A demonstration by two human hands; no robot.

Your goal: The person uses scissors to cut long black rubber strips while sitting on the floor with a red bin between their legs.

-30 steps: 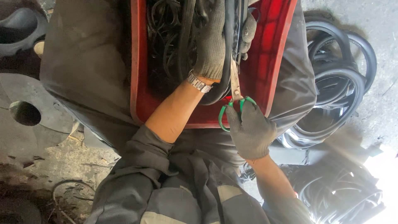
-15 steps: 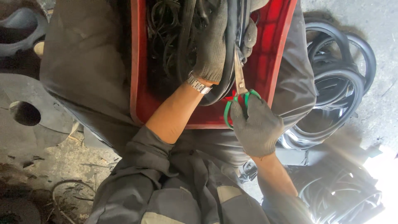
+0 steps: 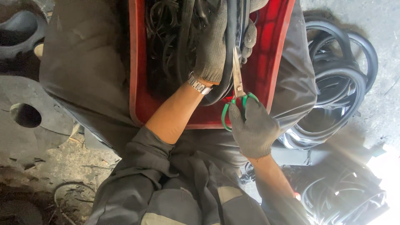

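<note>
My left hand (image 3: pixel 214 46), in a grey knit glove with a metal wristwatch (image 3: pixel 198 85) at the wrist, grips a black rubber strip (image 3: pixel 228 62) that curves over a red plastic crate (image 3: pixel 137 75). My right hand (image 3: pixel 253 129), also gloved, holds green-handled scissors (image 3: pixel 237 98). Their blades point up along the strip, right beside my left hand's fingers. The crate rests across my lap and holds several tangled black rubber strips (image 3: pixel 166 33).
Black rubber rings (image 3: pixel 333 87) lie piled on the concrete floor at right. More dark rubber loops (image 3: pixel 346 196) sit at lower right in bright glare. Grey rubber sheets with a round hole (image 3: pixel 25 114) lie at left.
My right hand has moved the scissors up and to the right, so the blades now lie against the rubber strip held by my left hand.
</note>
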